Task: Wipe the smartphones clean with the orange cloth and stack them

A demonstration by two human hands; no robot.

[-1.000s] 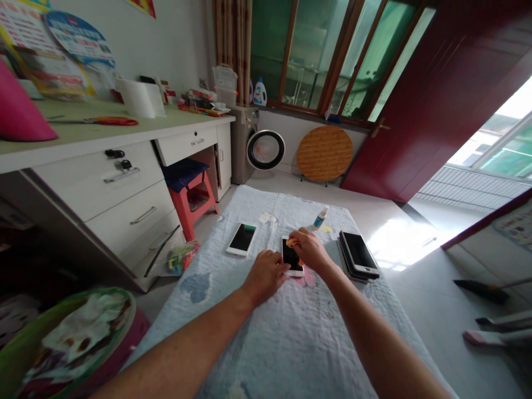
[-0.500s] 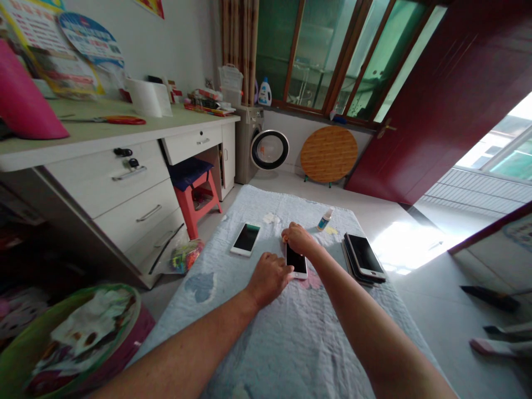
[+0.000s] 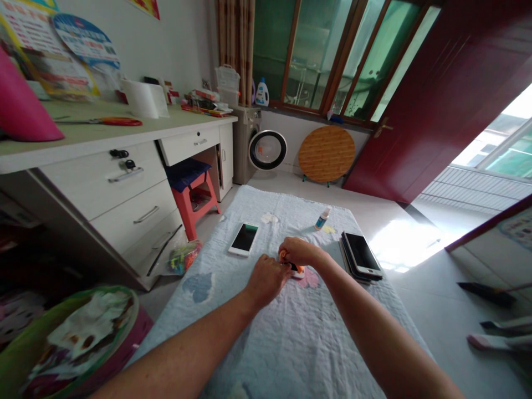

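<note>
A white-framed smartphone (image 3: 297, 274) lies screen up on the light blue cloth (image 3: 266, 349), mostly hidden under my hands. My left hand (image 3: 266, 280) grips its left edge with curled fingers. Bunched in the closed fingers of my right hand (image 3: 300, 251) is an orange cloth (image 3: 283, 255), pressed against the screen. To the left lies a second white smartphone (image 3: 244, 240), screen up. Beyond my right hand stands a small spray bottle (image 3: 322, 218) with a blue label. Several stacked phones (image 3: 362, 255) rest near the right edge.
A white desk (image 3: 124, 136) with drawers runs along the left. A red stool (image 3: 195, 199) stands beneath it. At the lower left is a bin (image 3: 139, 316) holding crumpled paper. A washing machine (image 3: 246, 149) has its round door open at the back.
My right hand has come down along the phone toward its near end, and the orange cloth now shows over the screen. My left hand stays at the phone's edge. The view has shifted slightly.
</note>
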